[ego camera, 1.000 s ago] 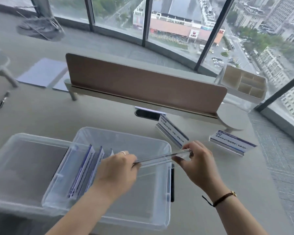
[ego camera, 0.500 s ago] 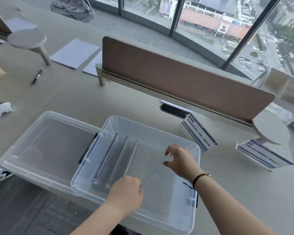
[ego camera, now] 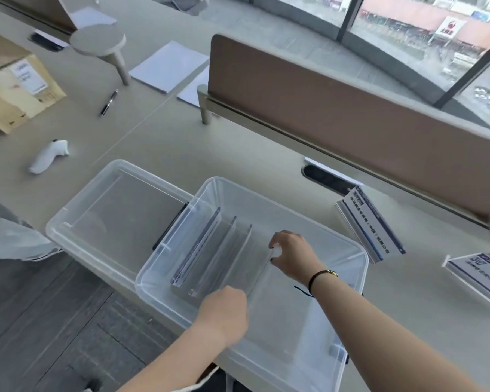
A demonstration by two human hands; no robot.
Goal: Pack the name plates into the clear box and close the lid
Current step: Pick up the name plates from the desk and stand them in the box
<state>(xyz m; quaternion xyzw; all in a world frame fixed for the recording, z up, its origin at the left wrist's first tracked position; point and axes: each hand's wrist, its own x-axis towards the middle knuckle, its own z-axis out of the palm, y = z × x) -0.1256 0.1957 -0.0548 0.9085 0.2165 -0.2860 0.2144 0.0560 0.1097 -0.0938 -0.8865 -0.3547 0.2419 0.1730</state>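
The clear box (ego camera: pixel 354 251) sits open at the table's near edge, its lid (ego camera: pixel 119 210) lying just left of it. Three acrylic name plates (ego camera: pixel 207 250) stand in a row in the box's left part. Inside the box, a further clear name plate (ego camera: pixel 259 275) is held at both ends: my left hand (ego camera: pixel 224 312) grips its near end, my right hand (ego camera: pixel 292 256) its far end. Two more name plates rest on the table to the right, one (ego camera: pixel 369 224) close to the box, the other (ego camera: pixel 475 275) at the frame's edge.
A brown desk divider (ego camera: pixel 351 108) runs across behind the box. On the left of the table lie a white controller (ego camera: pixel 47 157), a pen (ego camera: pixel 109 102), a cardboard box (ego camera: pixel 14 83) and white paper sheets (ego camera: pixel 169 66). A small round stand (ego camera: pixel 99 42) stands at the back left.
Both hands have lowered the held name plate from above the box rim down into the box, turning it in line with the standing plates. The camera view has swung left and downward.
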